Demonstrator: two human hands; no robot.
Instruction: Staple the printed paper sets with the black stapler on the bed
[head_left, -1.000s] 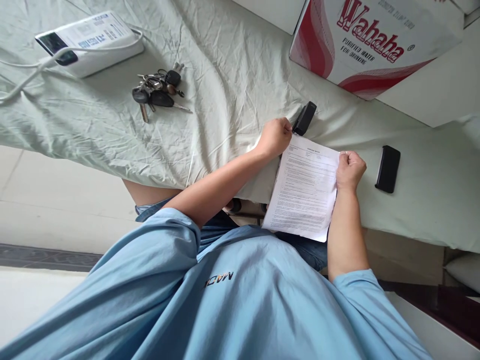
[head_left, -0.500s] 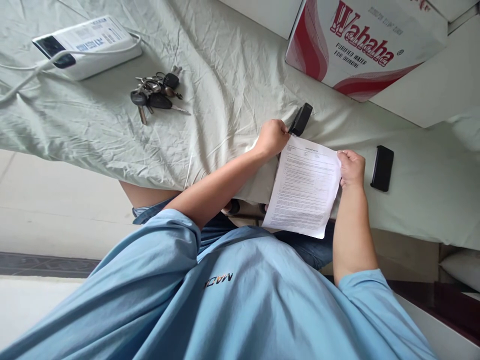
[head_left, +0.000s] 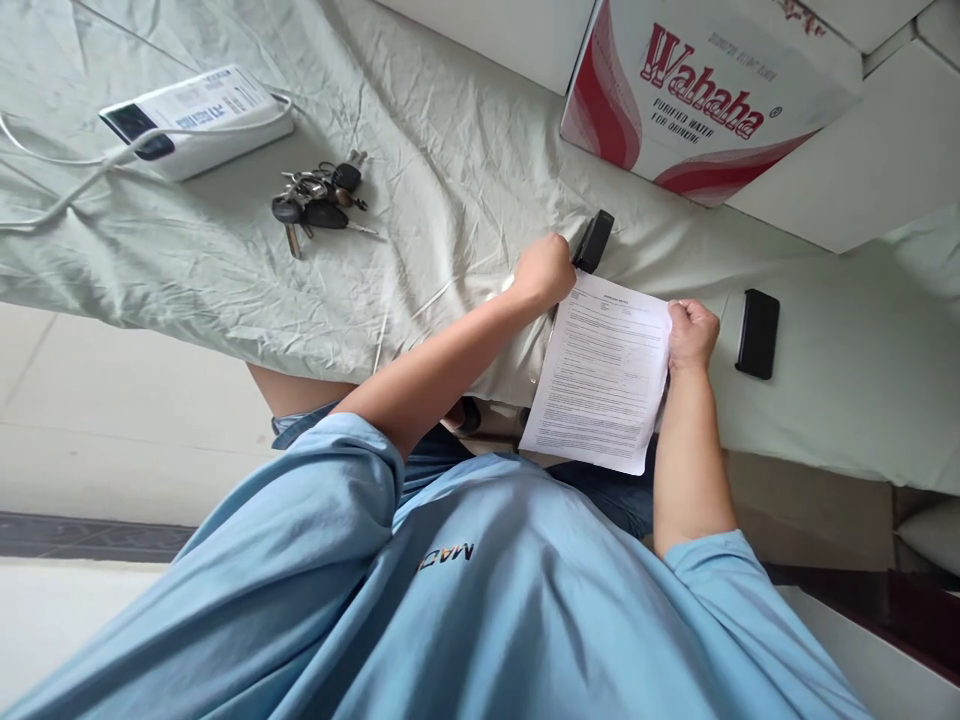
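Note:
A white printed sheet of paper is stretched between my two hands, its lower end hanging past the table edge over my lap. My left hand is closed at the top left corner, most of its fingers hidden from view. On the right side, my right hand pinches the upper edge, thumb on top. A black blocky object lies just beyond my left hand; whether they touch, I cannot tell. To the right of my right hand lies a black phone-like slab.
A bunch of keys lies left on the pale green cloth. Further left is a white box-shaped device with a white cable. A Wahaha water carton and plain white boxes stand at the back.
The view has shifted slightly, so the things on the cloth appear a little displaced. Both hands keep their hold on the sheet, which looks almost unchanged.

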